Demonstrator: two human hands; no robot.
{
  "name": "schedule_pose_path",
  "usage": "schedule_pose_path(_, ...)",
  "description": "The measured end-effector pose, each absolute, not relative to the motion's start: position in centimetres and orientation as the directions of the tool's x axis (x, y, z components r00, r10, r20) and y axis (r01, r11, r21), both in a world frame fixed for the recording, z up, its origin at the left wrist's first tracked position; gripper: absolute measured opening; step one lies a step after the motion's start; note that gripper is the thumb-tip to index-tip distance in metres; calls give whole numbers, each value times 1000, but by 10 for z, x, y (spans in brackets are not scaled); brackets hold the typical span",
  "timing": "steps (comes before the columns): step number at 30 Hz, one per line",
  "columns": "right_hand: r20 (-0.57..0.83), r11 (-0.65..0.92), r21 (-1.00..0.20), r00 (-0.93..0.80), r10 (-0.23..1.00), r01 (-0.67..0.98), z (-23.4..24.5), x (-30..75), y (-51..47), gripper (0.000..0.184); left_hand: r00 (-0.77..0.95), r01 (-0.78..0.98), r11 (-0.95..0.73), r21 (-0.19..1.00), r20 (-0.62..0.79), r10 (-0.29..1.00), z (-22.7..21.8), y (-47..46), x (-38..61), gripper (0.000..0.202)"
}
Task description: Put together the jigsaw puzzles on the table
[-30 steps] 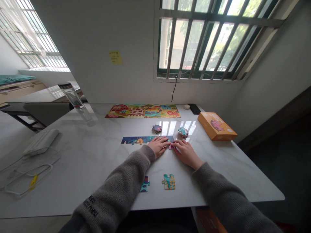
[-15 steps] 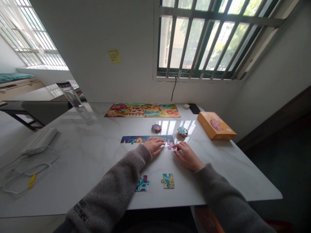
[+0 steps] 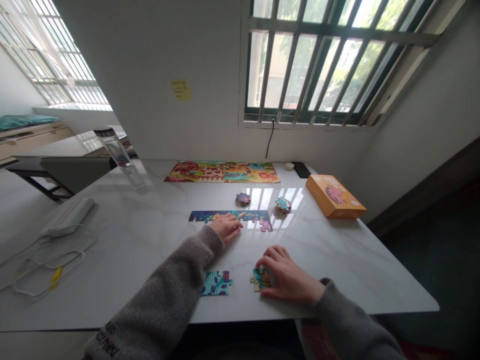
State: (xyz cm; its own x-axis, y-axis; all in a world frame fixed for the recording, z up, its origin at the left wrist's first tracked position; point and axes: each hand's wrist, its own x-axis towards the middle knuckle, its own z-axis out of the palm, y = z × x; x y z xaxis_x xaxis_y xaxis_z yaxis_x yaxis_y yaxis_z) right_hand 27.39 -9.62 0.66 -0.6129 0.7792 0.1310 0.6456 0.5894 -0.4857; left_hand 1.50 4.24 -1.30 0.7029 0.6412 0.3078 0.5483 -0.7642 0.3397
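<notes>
A partly assembled jigsaw strip (image 3: 198, 216) with a dark blue scene lies mid-table, a pink piece (image 3: 265, 226) at its right end. My left hand (image 3: 227, 227) rests flat with fingers stretched over the strip's lower edge, hiding part of it. Nearer to me, my right hand (image 3: 287, 275) has its thumb and fingertips at opposite edges of a teal puzzle piece (image 3: 258, 282) with orange leaves, which still lies on the table. To its left is a teal, leafy puzzle section (image 3: 217, 283), partly covered by my left sleeve.
Two piles of puzzle pieces, a dark pile (image 3: 243, 199) and a teal-topped pile (image 3: 283, 205), sit beyond the strip. Farther back lies a colourful finished puzzle (image 3: 223, 172). An orange box (image 3: 335, 196), black phone (image 3: 301, 169), bottle (image 3: 114, 147) and white cables (image 3: 56, 260) are around.
My right hand has left the pink piece and come down toward me onto the teal puzzle piece. My left hand has slid slightly left along the strip, uncovering more of its right part.
</notes>
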Motion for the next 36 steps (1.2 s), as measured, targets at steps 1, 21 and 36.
schedule_pose_path(1, 133, 587, -480, -607, 784, 652, 5, 272, -95, 48, 697, 550, -763, 340, 317, 643, -13, 42, 13, 19)
schedule_pose_path(21, 364, 493, -211, -400, 841, 844, 10, 235, 91, 24, 612, 623, -720, 306, 384, 692, -24, 56, -1, 18)
schedule_pose_path(36, 369, 411, -137, -339, 866, 901, 19, 228, 110, 25, 454, 628, -635, 449, 451, 768, -17, 53, 1, 17)
